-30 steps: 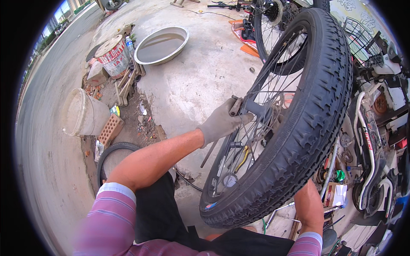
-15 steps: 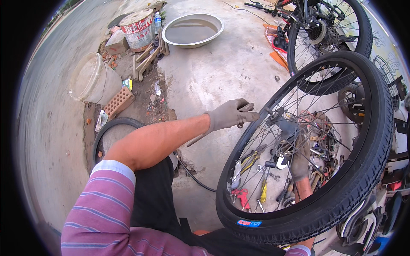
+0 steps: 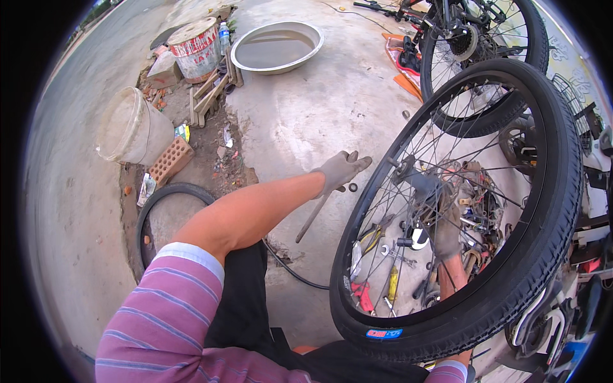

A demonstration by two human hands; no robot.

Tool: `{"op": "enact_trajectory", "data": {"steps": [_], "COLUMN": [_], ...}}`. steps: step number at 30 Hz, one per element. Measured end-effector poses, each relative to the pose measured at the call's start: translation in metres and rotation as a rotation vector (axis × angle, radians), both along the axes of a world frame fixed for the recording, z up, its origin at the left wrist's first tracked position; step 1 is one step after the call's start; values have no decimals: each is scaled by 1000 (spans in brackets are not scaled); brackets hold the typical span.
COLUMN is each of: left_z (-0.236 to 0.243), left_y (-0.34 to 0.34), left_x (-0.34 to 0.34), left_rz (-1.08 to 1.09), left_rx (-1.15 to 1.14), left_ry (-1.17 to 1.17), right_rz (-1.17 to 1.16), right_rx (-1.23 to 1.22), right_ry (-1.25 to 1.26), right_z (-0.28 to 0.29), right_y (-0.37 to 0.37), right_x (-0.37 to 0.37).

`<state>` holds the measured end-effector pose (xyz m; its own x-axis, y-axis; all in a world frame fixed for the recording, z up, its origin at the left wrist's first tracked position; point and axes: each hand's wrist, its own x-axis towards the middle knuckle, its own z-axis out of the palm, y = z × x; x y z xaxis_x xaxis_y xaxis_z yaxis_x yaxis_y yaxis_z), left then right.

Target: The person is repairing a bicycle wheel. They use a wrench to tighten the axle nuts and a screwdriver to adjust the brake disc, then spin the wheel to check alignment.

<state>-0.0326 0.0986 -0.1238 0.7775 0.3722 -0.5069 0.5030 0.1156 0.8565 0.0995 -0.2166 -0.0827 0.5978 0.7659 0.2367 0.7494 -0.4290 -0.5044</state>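
Note:
My left hand [image 3: 343, 168], in a grey glove, is closed around a long metal tool [image 3: 311, 219] whose shaft hangs down-left beside the wheel. A small dark ring [image 3: 353, 187] shows just right of its fingers. A black bicycle wheel [image 3: 393, 336] leans at an angle on the right, tyre on and spokes across its centre. My right hand [image 3: 448, 226], gloved, holds the wheel at the hub [image 3: 426, 185] from behind the spokes, fingers partly hidden. Behind and below the spokes lie yellow pliers [image 3: 371, 237], a yellow screwdriver [image 3: 393, 284], a red tool [image 3: 361, 295] and several metal parts.
A basin of murky water [image 3: 277, 68] sits ahead, left of a standing bicycle [image 3: 533, 48]. At left are a bucket [image 3: 125, 131], painted drum [image 3: 195, 54], wooden pieces [image 3: 207, 99] and perforated brick [image 3: 170, 163]. A loose tyre [image 3: 169, 191] lies lower left; bike parts [image 3: 543, 325] crowd the right.
The wheel has tipped over from upright to more face-up, exposing my right hand behind the spokes. My left hand has drawn away from the hub with the tool.

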Motion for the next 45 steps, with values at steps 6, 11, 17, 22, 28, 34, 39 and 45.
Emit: {"op": "enact_trajectory", "data": {"steps": [6,11,17,22,28,34,39,45], "left_z": [-17,48,104,107,99,100,99,101], "left_y": [11,21,0,-7,-3,-1,-1,2], "left_x": [32,8,-25,-26,-20,-15,-11,-7], "left_rz": [59,-119,-370,-368,-406,-476,-483,-516], "left_rx": [179,-115,427,615,820,947,941,879], "left_ry": [-149,-508,-627,-645,-791,-820,-843,-745], "right_rz": [26,-67,-42,-58,-104,-166,-81,29], "right_rx": [8,122,276,330,408,486,368,476], "right_ry": [-322,120,238,445,718,892,725,960], "right_z": [-1,5,9,18,26,32,35,27], "right_y": [6,12,26,34,43,48,42,44], "right_x": [-6,-11,-18,-24,-30,-29,-27,-21]}}
